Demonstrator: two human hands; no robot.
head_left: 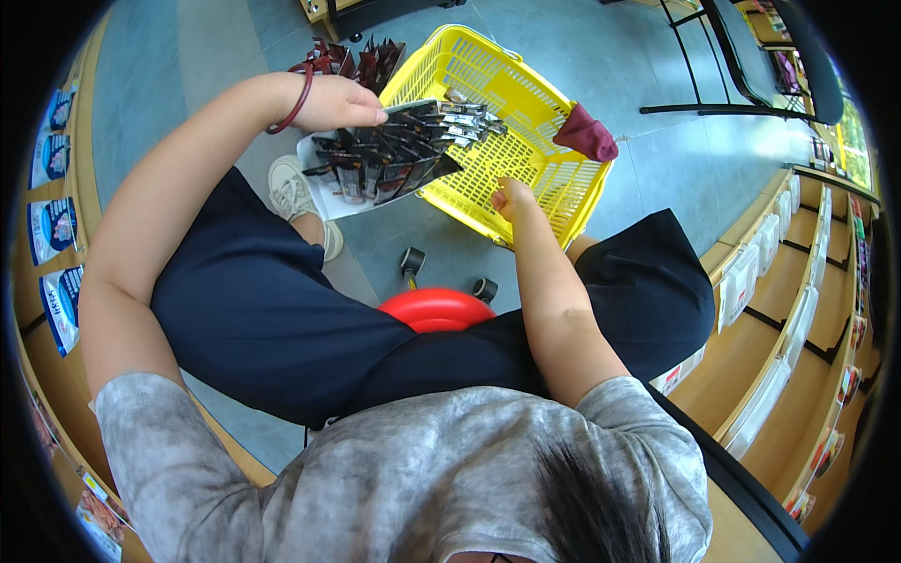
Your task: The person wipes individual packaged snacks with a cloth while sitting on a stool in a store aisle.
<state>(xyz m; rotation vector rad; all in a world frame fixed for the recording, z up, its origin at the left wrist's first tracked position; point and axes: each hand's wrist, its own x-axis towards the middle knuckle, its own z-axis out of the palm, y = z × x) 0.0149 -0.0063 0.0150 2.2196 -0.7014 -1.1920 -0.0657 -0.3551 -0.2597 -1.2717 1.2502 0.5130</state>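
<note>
My left hand (341, 104) grips the far edge of a white open-topped box (355, 209), its thumb at the rim. Small black packets (380, 151) stand packed in rows inside, and several silvery stick sachets (471, 121) jut from its right end. This box is tilted and overlaps the left side of a yellow plastic shopping basket (486, 53). Over the basket's near part is my right hand (512, 198), its fingers loosely curled; I see nothing in them, though their inner side is hidden. A small object (456, 95) lies against the basket's far left wall.
A maroon cloth (588, 135) hangs over the basket's right rim. Dark red packets (355, 63) stand in a container behind my left hand. Below me are a red stool seat (436, 310) and its casters (413, 260). Wooden shelves (760, 345) flank me; a black-framed chair (739, 63) stands far right.
</note>
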